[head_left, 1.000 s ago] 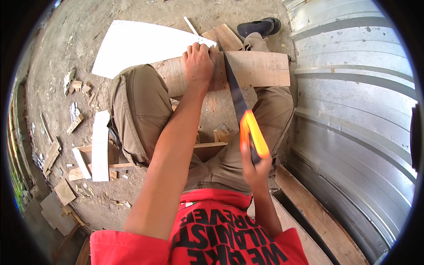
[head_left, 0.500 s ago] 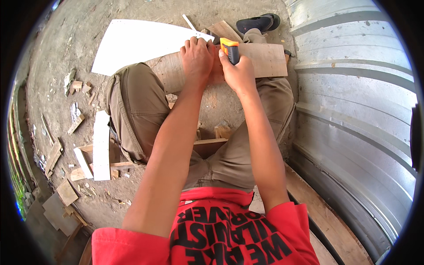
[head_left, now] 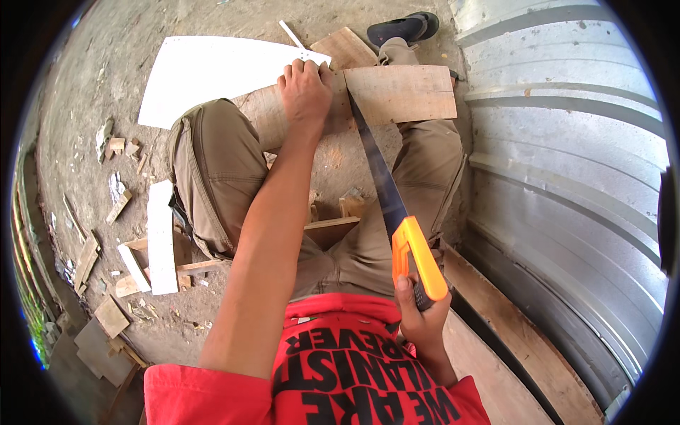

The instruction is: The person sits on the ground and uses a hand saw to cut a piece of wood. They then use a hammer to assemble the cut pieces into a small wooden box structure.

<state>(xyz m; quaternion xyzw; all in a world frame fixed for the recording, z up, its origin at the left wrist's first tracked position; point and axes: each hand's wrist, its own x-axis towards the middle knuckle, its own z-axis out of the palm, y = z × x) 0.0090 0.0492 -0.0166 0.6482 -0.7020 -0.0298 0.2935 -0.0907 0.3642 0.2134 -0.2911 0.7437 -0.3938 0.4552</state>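
Note:
A wooden board (head_left: 404, 92) lies across my knees. My left hand (head_left: 306, 91) presses flat on its left part, fingers curled over the far edge. My right hand (head_left: 419, 319) grips the orange handle of a handsaw (head_left: 386, 188), pulled back near my chest. The dark blade runs forward and up, its tip in a cut in the board just right of my left hand.
A white sheet (head_left: 212, 71) lies on the dirt floor beyond the board. Wood offcuts (head_left: 159, 241) are scattered at my left. A corrugated metal wall (head_left: 567, 177) runs along my right, with planks (head_left: 524, 340) at its foot. A dark sandal (head_left: 404, 28) is ahead.
The saw went forward through the board half a second ago and has now been drawn back toward my body. My left hand has stayed on the board.

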